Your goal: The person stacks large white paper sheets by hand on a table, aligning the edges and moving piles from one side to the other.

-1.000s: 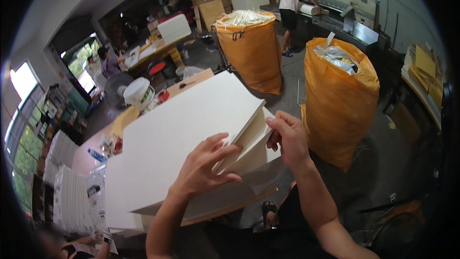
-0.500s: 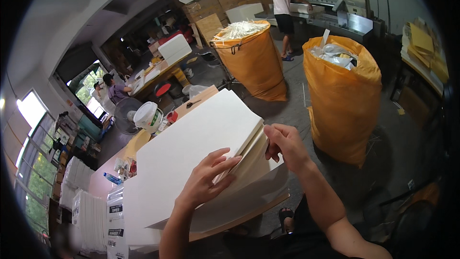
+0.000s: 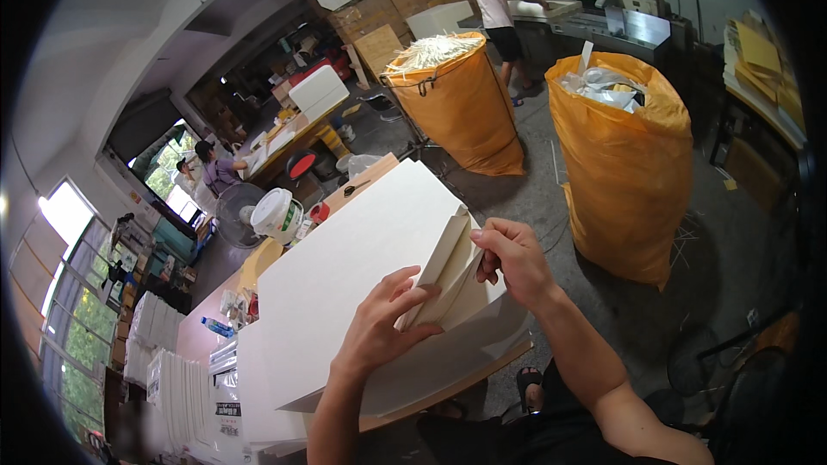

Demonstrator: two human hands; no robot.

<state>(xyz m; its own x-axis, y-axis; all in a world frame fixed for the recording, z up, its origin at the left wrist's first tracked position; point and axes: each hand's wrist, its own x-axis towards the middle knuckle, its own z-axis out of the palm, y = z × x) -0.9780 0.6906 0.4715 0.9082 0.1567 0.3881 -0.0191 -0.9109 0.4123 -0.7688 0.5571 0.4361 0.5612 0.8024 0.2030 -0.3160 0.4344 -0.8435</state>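
The left hand (image 3: 383,323) is spread at the edge of a white rectangular paper stack (image 3: 353,250); the right hand (image 3: 514,263) pinches its corner, thickness unclear.

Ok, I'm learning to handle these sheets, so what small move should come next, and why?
Perhaps ease the left hand into the gap at the edge of the white sheets: the layers stand parted there, its fingers lie spread beside the opening, and the right hand pinches near the corner.
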